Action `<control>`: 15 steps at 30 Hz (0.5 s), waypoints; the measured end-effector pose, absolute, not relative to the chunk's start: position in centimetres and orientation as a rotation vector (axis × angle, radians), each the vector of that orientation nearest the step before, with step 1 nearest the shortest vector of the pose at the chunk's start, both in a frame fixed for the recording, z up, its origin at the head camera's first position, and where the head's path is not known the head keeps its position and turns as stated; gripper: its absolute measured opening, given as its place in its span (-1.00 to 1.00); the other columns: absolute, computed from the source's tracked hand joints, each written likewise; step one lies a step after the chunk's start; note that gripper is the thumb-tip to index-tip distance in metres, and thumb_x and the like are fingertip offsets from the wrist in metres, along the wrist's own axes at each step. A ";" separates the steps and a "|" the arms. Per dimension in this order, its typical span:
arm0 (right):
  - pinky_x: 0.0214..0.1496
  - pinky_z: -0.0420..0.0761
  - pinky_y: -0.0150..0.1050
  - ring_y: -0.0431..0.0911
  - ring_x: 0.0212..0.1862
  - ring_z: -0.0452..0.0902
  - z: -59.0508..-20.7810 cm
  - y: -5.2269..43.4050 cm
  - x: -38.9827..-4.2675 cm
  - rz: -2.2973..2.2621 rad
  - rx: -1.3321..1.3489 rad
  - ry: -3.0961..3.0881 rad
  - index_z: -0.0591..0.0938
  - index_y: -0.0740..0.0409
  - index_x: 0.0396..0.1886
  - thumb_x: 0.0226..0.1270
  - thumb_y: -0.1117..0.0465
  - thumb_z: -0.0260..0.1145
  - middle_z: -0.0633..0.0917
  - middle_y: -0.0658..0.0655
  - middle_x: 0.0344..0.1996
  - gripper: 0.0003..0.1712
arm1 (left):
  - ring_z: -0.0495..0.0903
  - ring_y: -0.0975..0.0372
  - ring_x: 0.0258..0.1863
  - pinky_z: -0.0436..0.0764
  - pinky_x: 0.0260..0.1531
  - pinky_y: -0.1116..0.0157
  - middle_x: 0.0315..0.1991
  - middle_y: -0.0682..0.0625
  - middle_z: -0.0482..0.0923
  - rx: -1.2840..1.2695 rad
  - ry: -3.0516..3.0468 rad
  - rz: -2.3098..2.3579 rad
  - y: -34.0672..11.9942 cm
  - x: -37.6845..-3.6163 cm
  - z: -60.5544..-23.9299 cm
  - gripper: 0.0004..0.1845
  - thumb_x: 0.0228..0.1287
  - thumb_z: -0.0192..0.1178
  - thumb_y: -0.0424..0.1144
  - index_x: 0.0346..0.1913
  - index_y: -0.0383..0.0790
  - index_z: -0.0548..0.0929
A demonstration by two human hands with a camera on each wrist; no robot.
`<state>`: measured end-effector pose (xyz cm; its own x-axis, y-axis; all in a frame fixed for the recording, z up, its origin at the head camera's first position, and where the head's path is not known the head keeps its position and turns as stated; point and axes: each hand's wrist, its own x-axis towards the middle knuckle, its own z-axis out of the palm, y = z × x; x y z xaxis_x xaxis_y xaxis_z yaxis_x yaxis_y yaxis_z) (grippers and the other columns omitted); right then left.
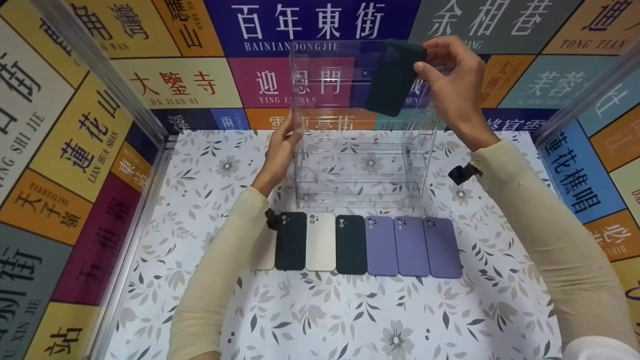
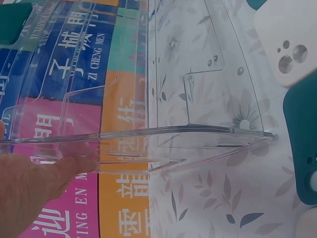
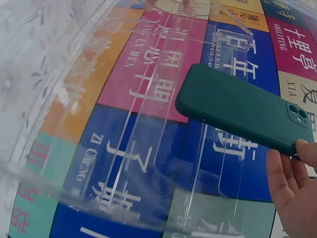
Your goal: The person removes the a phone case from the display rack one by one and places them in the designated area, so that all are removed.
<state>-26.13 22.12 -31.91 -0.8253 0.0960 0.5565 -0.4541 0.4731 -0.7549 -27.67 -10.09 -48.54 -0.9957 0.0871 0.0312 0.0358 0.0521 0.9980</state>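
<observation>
Head view: the right hand [image 1: 452, 80] pinches a dark green silicone phone case [image 1: 394, 77] by its camera end, holding it against the upper front of a clear acrylic tiered display rack [image 1: 360, 150] standing on a floral tablecloth [image 1: 350, 315]. The left hand [image 1: 281, 150] lies with straight fingers against the rack's left wall. A row of phone cases [image 1: 365, 245] lies before the rack. Left wrist view: fingers [image 2: 39, 183] press the transparent wall [image 2: 148, 134]. Right wrist view: fingertips [image 3: 290, 183] grip the green case [image 3: 242, 106] beside the rack's shelves [image 3: 148, 124].

The tiered rack [image 1: 362, 150] is clear, glossy plastic. The dark green phone case [image 3: 242, 106] looks matt and smooth, like silicone, as do the cases in the row [image 1: 367, 244]. A floral printed sheet [image 1: 350, 320] covers the table.
</observation>
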 end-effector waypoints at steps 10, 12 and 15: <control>0.13 0.69 -0.37 -0.15 -0.06 0.69 -33.5 25.1 -24.7 1.343 0.276 -2.211 0.77 0.22 0.19 0.55 0.38 0.45 0.75 0.05 -0.09 -0.71 | 0.52 0.02 0.46 0.53 0.35 0.04 0.55 -0.19 0.44 0.140 2.230 2.177 -10.1 -27.7 -48.5 -0.28 0.73 0.08 -0.21 0.80 0.09 0.14; 0.13 0.69 -0.37 -0.15 -0.05 0.68 -34.2 26.1 -24.8 1.342 0.264 -2.223 0.77 0.19 0.20 0.54 0.37 0.46 0.74 0.01 -0.08 -0.70 | 0.53 0.03 0.44 0.54 0.25 0.10 0.52 -0.19 0.47 0.146 2.214 2.196 -10.1 -27.7 -48.5 -0.28 0.73 0.08 -0.25 0.80 0.07 0.14; 0.14 0.71 -0.36 -0.12 -0.06 0.68 -35.1 27.4 -24.7 1.340 0.246 -2.238 0.77 0.15 0.20 0.54 0.35 0.48 0.73 -0.03 -0.08 -0.69 | 0.54 0.03 0.43 0.54 0.17 0.15 0.50 -0.18 0.48 0.157 2.213 2.198 -10.0 -27.7 -48.4 -0.28 0.72 0.07 -0.26 0.80 0.06 0.14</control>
